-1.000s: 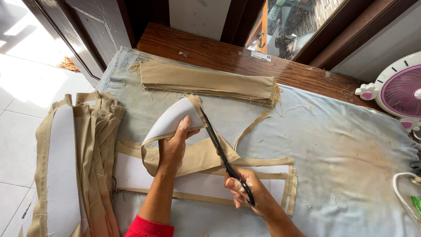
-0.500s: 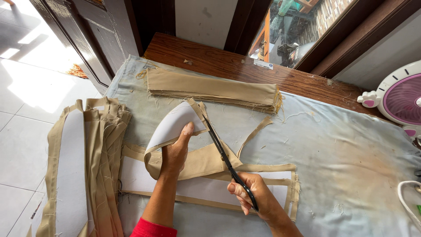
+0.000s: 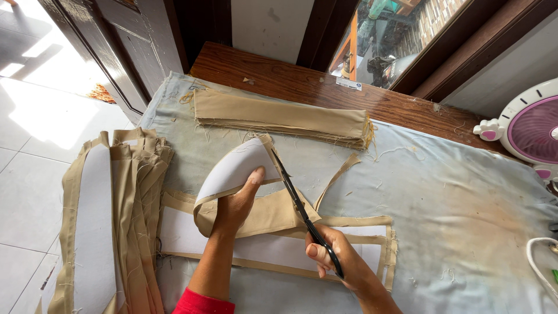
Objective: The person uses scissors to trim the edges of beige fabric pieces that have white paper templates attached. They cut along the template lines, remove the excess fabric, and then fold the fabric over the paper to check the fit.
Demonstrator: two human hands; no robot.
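Left hand (image 3: 235, 204) closed around a curved piece of tan fabric backed with white stiffener (image 3: 235, 171), lifted off the pale cloth-covered table (image 3: 453, 197) near its front edge. Right hand (image 3: 343, 264) clasped through the handles of black scissors (image 3: 302, 212), blades running along the piece's right edge. Flat underneath, more tan-bordered white panels (image 3: 279, 247). Toward the back edge, a folded stack of tan strips (image 3: 282, 116).

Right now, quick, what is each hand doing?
Left hand: closed on the white-lined tan fabric piece, lifting it.
Right hand: closed on the black scissors, blades at the fabric edge.
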